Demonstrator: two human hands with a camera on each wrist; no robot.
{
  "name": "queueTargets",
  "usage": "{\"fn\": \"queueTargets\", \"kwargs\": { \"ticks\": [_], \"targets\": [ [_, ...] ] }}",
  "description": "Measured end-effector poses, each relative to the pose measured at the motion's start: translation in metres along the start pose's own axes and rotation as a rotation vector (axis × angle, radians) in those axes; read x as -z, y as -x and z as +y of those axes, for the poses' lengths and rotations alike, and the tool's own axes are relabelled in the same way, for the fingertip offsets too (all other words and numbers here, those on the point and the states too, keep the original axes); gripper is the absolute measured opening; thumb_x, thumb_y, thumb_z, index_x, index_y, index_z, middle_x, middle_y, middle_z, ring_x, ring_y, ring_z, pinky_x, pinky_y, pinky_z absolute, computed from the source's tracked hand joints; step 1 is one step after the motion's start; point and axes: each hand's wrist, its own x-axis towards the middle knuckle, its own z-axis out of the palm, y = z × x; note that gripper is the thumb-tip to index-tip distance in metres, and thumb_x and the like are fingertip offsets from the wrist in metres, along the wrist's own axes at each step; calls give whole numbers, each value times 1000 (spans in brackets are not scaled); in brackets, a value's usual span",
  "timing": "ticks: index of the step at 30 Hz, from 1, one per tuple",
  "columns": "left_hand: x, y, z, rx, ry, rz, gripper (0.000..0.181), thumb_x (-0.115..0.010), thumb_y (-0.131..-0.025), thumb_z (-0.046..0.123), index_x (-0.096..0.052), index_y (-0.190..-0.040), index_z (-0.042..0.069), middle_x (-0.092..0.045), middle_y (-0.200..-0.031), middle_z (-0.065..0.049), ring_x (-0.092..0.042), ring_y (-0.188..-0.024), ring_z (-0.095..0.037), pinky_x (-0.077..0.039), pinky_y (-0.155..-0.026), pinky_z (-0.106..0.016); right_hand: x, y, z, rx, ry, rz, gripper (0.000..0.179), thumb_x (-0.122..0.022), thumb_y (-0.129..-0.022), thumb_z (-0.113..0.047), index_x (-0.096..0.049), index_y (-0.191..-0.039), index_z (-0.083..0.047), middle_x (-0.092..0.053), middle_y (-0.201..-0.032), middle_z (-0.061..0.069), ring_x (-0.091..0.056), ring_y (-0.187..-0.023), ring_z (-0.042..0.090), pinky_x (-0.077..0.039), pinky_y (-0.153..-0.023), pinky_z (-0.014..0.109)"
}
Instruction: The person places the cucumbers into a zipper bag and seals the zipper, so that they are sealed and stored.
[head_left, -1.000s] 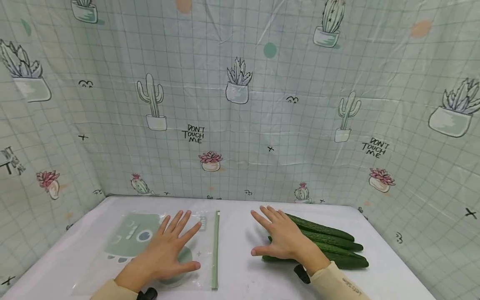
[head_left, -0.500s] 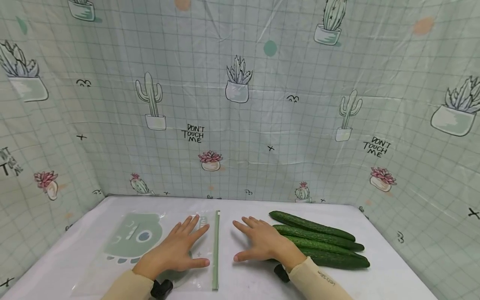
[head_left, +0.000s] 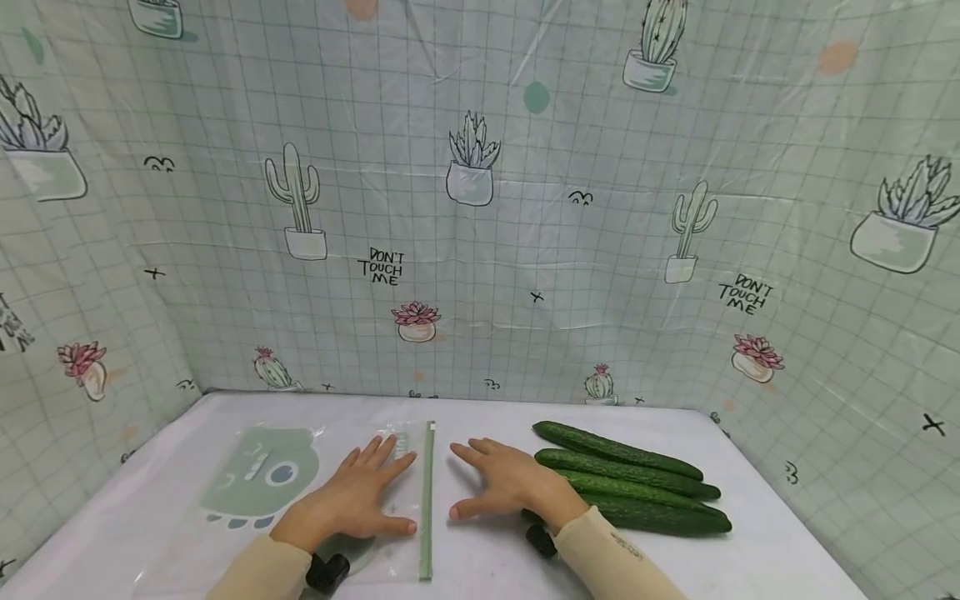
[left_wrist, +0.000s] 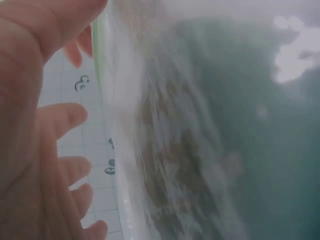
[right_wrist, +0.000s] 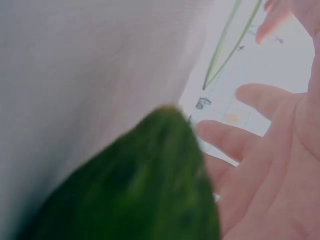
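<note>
A clear plastic zip bag (head_left: 258, 471) with a green cartoon print lies flat on the left of the table, its green slider strip (head_left: 427, 500) facing the middle. My left hand (head_left: 352, 500) is over the bag's right part, fingers spread and holding nothing; the bag's shiny film (left_wrist: 165, 120) fills much of the left wrist view. Right of the strip, my right hand (head_left: 506, 483) is also spread, with nothing in it. Several dark green cucumbers (head_left: 637, 479) lie side by side beyond its wrist. One cucumber's tip (right_wrist: 165, 165) looms close in the right wrist view.
The white table (head_left: 480, 414) ends at a hanging curtain (head_left: 480, 250) with cactus prints, which encloses the back and both sides. A black wrist camera (head_left: 327, 573) sits under my left wrist, another (head_left: 540, 542) under my right.
My right hand has moved left, away from the cucumbers, uncovering their left ends. My left hand has shifted a little right over the bag. Bag and cucumbers stay in place.
</note>
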Motion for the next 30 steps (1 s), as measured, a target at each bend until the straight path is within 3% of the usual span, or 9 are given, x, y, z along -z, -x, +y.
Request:
{"fn": "queueTargets", "kwargs": {
  "ticks": [5, 14, 23, 30],
  "targets": [
    [4, 1, 0, 55, 20, -57, 97, -68, -73, 67, -39, -147, 13, -21, -152, -26, -14, -141, -44, -14, -107, -64, 0, -6, -5, -27, -48, -32, 95, -56, -70, -82, -28, -150, -39, -31, -153, 0, -32, -138, 23, -37, -100, 52],
    [6, 3, -2, 160, 0, -175, 91, -70, -73, 64, -43, -145, 17, -26, -151, -24, -19, -139, -45, -13, -106, -66, -1, -12, -19, -17, -76, -74, 90, -65, -71, -72, -36, -148, -34, -33, -152, 2, -30, -139, 21, -36, -104, 46],
    [4, 3, -1, 173, 17, -193, 91, -70, -73, 64, -42, -146, 18, -24, -152, -23, -18, -139, -44, -15, -106, -65, -4, -18, -26, -20, -83, -110, 83, -66, -74, -69, -40, -145, -36, -32, -153, 2, -27, -141, 23, -36, -103, 49],
    [4, 3, -1, 171, 21, -192, 90, -70, -73, 64, -42, -146, 18, -24, -152, -22, -18, -140, -44, -15, -106, -65, -4, -19, -33, -39, -23, -93, 78, -68, -74, -66, -46, -142, -35, -35, -151, 1, -29, -140, 24, -37, -102, 48]
  ]
}}
